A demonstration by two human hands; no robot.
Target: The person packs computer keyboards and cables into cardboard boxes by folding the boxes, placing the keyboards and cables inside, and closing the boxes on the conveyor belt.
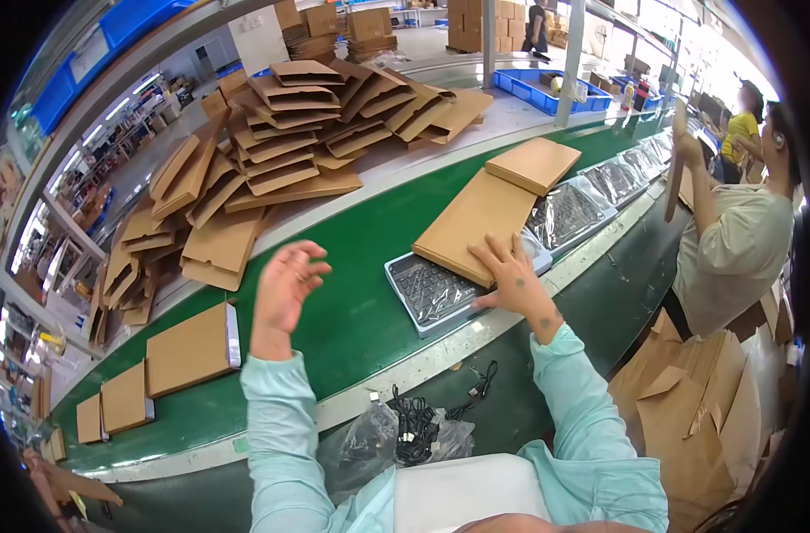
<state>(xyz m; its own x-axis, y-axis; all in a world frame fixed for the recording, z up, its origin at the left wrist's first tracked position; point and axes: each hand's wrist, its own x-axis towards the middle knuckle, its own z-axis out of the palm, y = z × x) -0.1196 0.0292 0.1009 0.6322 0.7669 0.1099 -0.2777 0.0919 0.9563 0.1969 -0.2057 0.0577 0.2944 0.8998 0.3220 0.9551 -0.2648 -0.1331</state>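
Note:
My left hand (289, 284) is raised over the green belt, its fingers loosely curled and apart, holding nothing. With fingers spread, my right hand (515, 282) rests on the lower edge of a flat brown cardboard box (472, 222). That box lies tilted over a plastic-wrapped keyboard (432, 289) in a pale tray, hiding part of it. A smaller brown box (536, 164) overlaps the far end of the first. Beyond it, another wrapped keyboard (569, 213) lies in line with more along the belt.
Open cardboard sleeves (289, 133) are piled behind the green belt (334, 244). Several brown boxes (187, 349) lie at left. Bundled black cables (414, 426) sit near my lap. A co-worker (734, 222) stands at right, beside a large carton (689, 409). A blue bin (551, 89) stands behind.

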